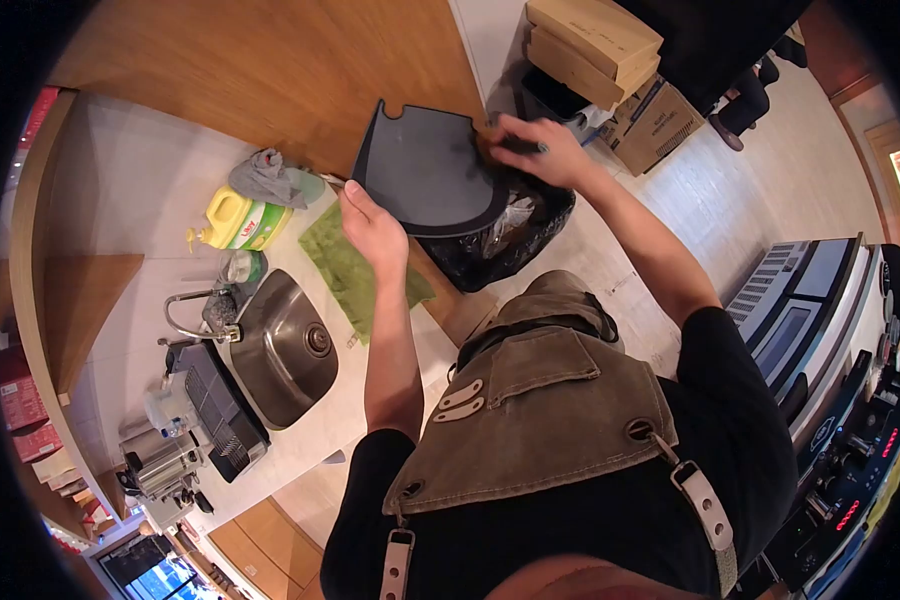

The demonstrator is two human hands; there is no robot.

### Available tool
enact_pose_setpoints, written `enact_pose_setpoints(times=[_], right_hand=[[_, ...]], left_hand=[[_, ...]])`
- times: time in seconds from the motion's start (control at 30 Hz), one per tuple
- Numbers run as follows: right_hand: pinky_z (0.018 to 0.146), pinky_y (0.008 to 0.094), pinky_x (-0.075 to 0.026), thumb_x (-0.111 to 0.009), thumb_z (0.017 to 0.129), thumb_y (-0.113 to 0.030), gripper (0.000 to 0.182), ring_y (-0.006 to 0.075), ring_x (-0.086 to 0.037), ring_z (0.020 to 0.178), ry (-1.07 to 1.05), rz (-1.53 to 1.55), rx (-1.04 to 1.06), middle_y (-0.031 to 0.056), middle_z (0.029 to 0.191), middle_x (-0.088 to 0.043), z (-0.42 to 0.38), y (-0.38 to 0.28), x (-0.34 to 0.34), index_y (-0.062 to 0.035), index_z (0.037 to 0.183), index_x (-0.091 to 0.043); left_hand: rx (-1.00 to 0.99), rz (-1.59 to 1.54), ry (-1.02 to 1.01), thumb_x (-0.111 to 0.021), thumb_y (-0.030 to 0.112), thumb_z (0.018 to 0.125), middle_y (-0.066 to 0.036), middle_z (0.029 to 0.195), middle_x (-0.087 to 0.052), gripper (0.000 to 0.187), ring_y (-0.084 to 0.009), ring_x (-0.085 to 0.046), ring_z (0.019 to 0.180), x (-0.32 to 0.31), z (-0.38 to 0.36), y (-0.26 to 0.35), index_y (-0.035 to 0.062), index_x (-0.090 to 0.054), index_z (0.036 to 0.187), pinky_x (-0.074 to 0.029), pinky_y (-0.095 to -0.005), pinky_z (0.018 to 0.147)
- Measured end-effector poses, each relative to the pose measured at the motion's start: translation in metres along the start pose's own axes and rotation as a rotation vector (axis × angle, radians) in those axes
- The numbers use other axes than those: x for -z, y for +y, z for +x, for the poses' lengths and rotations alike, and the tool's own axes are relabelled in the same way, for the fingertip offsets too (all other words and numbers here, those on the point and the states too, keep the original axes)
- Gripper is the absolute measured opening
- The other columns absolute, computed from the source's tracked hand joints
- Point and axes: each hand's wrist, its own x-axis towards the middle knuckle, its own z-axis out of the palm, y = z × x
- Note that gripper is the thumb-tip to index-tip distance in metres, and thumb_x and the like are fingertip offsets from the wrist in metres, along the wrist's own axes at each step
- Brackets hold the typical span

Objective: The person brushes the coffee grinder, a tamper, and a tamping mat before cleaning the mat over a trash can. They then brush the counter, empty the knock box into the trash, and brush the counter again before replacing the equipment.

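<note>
Grey tray (pixel 425 170) over bin (pixel 530 235), green cloth (pixel 350 265) beside

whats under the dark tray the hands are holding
Under the dark tray sits a bin lined with a black bag, some crumpled clear plastic showing inside. The tray covers the rest.

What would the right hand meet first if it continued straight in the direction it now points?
Probably the grey tray: the right hand points along its upper edge and already touches it. Depth is unclear in this view.
</note>
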Motion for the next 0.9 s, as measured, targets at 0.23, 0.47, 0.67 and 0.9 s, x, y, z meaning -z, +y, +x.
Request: enact_pose_setpoints(times=[0.23, 0.47, 0.67, 0.9], right_hand=[[0.069, 0.0264, -0.050, -0.072, 0.098, -0.024, 0.027, 0.0110, -0.064, 0.077, 0.960, 0.818, -0.303, 0.0049, 0.091, -0.070, 0.035, 0.074, 0.047, -0.0035, 0.112, -0.061], [0.073, 0.0288, -0.053, -0.068, 0.100, -0.018, 0.019, 0.0149, -0.064, 0.080, 0.853, 0.646, -0.128, 0.0048, 0.098, -0.065, -0.044, -0.053, 0.022, -0.0032, 0.110, -0.064], [0.086, 0.0428, -0.055, -0.072, 0.094, -0.028, 0.028, 0.0369, -0.071, 0.100, 0.060, 0.241, -0.176, 0.0156, 0.106, -0.074, -0.108, -0.112, -0.044, -0.0099, 0.115, -0.066], [0.064, 0.0393, -0.056, -0.068, 0.090, -0.028, 0.029, 0.0220, -0.074, 0.074, 0.339, -0.171, -1.126, 0.0120, 0.080, -0.075, -0.347, -0.024, 0.039, -0.0035, 0.103, -0.074]], left_hand=[[-0.034, -0.046, 0.032, -0.037, 0.033, 0.114, -0.020, 0.081, -0.058, 0.047, -0.0355, -0.052, 0.074, -0.018, 0.008, 0.007, -0.0056, -0.054, 0.094, -0.044, -0.0451, 0.075], [-0.099, -0.223, -0.067, -0.038, 0.036, 0.114, -0.020, 0.082, -0.059, 0.049, -0.0339, -0.053, 0.076, -0.023, -0.015, 0.022, -0.0052, -0.054, 0.093, -0.044, -0.0434, 0.074], [-0.091, -0.246, -0.248, -0.037, 0.041, 0.113, -0.028, 0.101, -0.066, 0.054, -0.0407, -0.063, 0.093, -0.009, -0.032, 0.013, -0.0083, -0.059, 0.109, -0.047, -0.0477, 0.084], [0.020, -0.419, -0.301, -0.037, 0.041, 0.114, -0.026, 0.114, -0.066, 0.058, -0.0340, -0.059, 0.103, 0.042, -0.016, -0.007, -0.0126, -0.058, 0.121, -0.045, -0.0426, 0.095]])
